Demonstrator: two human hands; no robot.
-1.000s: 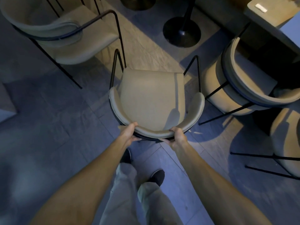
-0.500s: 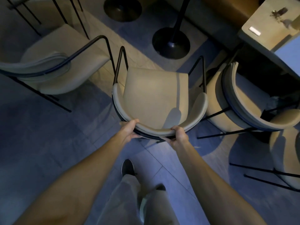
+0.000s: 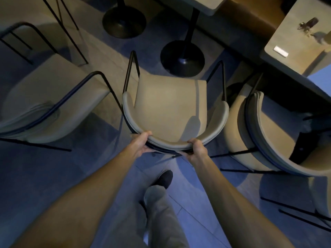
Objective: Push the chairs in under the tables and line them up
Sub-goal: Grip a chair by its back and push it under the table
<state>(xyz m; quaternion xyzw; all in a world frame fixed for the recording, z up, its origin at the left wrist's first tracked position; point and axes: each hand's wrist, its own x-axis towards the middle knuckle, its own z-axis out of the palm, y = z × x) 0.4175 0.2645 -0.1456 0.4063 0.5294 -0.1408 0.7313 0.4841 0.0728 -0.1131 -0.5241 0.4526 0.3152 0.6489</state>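
both hands grip the curved backrest of the middle chair [image 3: 170, 108], a beige seat on a thin black metal frame. the left hand [image 3: 142, 143] wraps its fingers under the backrest's left end with the thumb over the top edge; the right hand [image 3: 198, 148] clamps the right end the same way. the chair's front edge sits just short of the round black table base [image 3: 182, 59], whose post rises to the table top [image 3: 206, 4] above it. a second chair [image 3: 44, 104] stands just left of the middle chair, angled away. a third chair [image 3: 265, 133] stands close on its right, partly under another table [image 3: 297, 40]. behind the middle chair, a dark shoe [image 3: 163, 178] steps forward on the tiled floor [image 3: 53, 176].
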